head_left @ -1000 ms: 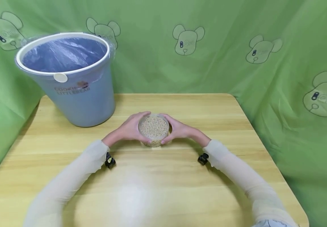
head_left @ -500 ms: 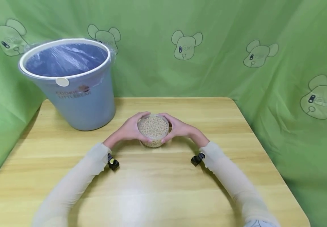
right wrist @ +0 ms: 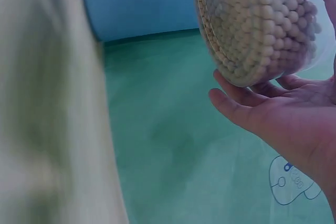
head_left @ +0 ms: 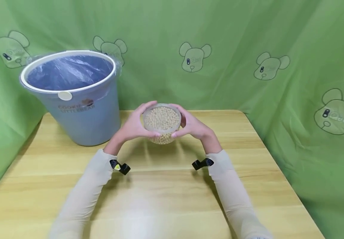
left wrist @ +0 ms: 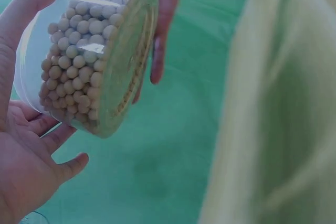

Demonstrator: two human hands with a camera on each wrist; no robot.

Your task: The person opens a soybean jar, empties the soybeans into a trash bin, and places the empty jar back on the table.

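- Your left hand [head_left: 134, 127] and right hand [head_left: 193, 126] cup the clear tub of beans [head_left: 161, 122] between them, one palm on each side wall, fingers curled round its far side and thumbs along its near edge.
- The tub sits directly between your two palms, so neither hand is nearer; its mouth faces up and a little toward you, and its short round axis leans your way.
- It hangs clear of the wooden table [head_left: 166, 186], which lies below your wrists with the tub's shadow on it.
- In the left wrist view the tub [left wrist: 86, 56] rests on your fingers [left wrist: 39, 129], with the other hand's fingertips wrapping its far side.
- In the right wrist view its base [right wrist: 257, 24] lies against your fingers [right wrist: 247, 100].
- The tub is a low, see-through plastic cylinder packed nearly full with small, pale, round beans; I cannot tell whether a lid covers it.
- Beyond your left hand, farther out and to that side, stands the blue bin [head_left: 73, 96], upright on the table's far corner, lined with a clear bag, well apart from the tub.
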